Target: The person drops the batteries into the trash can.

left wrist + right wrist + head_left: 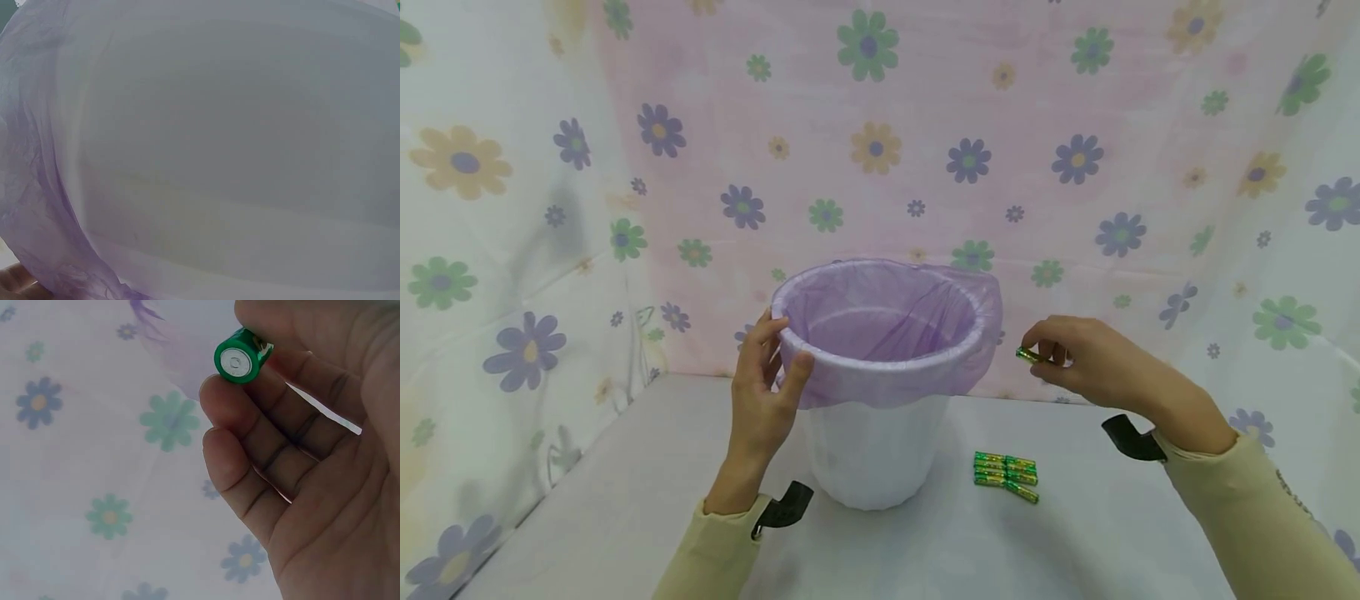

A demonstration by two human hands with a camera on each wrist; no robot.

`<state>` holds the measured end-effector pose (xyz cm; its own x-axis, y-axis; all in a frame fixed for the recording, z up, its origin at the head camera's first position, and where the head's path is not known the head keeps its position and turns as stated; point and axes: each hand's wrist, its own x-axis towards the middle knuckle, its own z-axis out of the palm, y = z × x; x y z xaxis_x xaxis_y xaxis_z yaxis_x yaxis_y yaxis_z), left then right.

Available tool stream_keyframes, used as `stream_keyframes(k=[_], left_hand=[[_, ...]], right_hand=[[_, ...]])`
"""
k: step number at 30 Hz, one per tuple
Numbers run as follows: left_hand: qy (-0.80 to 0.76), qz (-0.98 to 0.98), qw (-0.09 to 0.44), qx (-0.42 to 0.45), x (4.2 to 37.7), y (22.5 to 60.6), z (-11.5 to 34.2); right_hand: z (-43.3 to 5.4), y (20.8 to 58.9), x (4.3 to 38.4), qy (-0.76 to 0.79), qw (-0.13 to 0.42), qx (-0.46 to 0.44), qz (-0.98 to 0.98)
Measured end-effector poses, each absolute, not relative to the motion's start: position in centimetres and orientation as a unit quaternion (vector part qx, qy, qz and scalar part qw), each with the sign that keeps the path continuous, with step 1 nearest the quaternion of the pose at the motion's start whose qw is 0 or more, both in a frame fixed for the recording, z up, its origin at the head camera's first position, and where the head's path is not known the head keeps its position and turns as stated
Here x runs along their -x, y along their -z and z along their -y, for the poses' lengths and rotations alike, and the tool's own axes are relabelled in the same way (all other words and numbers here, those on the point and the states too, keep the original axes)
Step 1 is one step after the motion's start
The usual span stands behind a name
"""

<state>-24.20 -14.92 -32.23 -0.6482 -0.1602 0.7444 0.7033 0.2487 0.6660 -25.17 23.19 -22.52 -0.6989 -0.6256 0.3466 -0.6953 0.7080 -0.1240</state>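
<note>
A white trash bin (876,458) stands upright, lined with a thin purple trash bag (880,387) folded out over its rim. My left hand (765,404) holds the bin's left rim through the bag, a fingertip over the edge and the thumb on the outside. In the left wrist view the bin's white wall (219,137) fills most of the picture. To the right of the bin, my right hand (1086,362) pinches a green and gold battery (236,362) between thumb and fingers, its flat silver end showing in the right wrist view.
Several more green and gold batteries (1004,468) lie in two short columns on the white table (1075,517), right of the bin's base. Flower-patterned cloth (880,150) hangs behind the table and along both sides.
</note>
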Motion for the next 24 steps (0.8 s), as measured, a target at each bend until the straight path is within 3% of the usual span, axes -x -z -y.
stream_keyframes(k=[10, 24], left_hand=[[0.578, 0.702, 0.372, 0.188, 24.2, 32.3, 15.0], [0.578, 0.702, 0.371, 0.188, 24.1, 32.3, 14.9]], right_hand=[[-21.9, 19.1, 25.6, -0.108, 0.169, -0.392, 0.898], [-18.7, 18.5, 26.5, -0.107, 0.169, -0.419, 0.886]])
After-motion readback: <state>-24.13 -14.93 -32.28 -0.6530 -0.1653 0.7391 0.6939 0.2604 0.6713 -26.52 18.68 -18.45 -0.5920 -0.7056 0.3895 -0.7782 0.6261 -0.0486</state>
